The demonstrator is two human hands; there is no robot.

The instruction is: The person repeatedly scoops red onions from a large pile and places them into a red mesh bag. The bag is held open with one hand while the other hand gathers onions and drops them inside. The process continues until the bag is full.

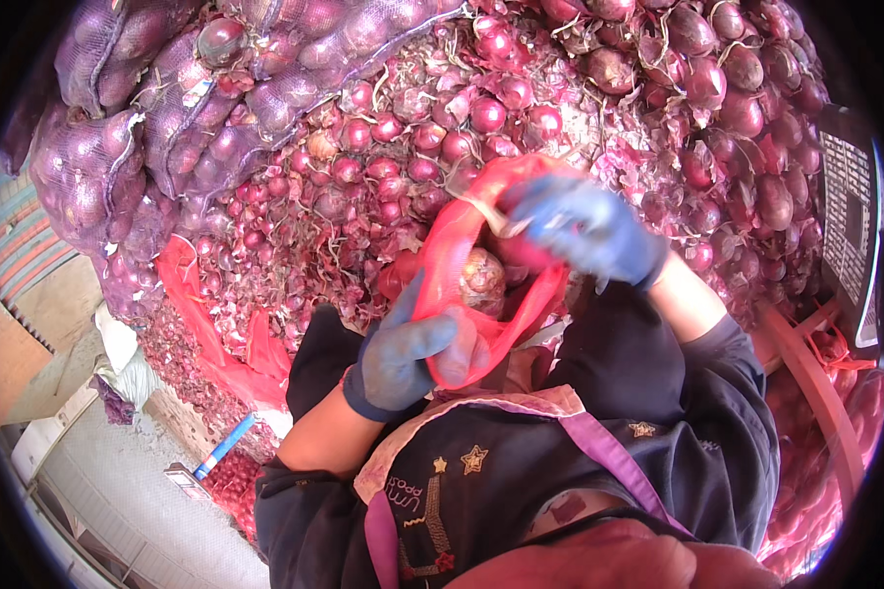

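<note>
My left hand, in a blue-grey work glove, grips the near left rim of a red mesh bag. The bag's mouth gapes upward in front of my lap. Inside it lies a brownish-red onion, and another shows through the mesh near my left thumb. My right hand, also gloved and blurred by motion, is over the bag's right side. Its fingers curl round a red onion at the mouth, partly hidden by the glove.
Loose red onions and dry skins cover the floor ahead. Larger onions are heaped at right. Filled purple mesh sacks lie at upper left. A red mesh bag rests at left. A black plastic crate stands at far right, above a red bar.
</note>
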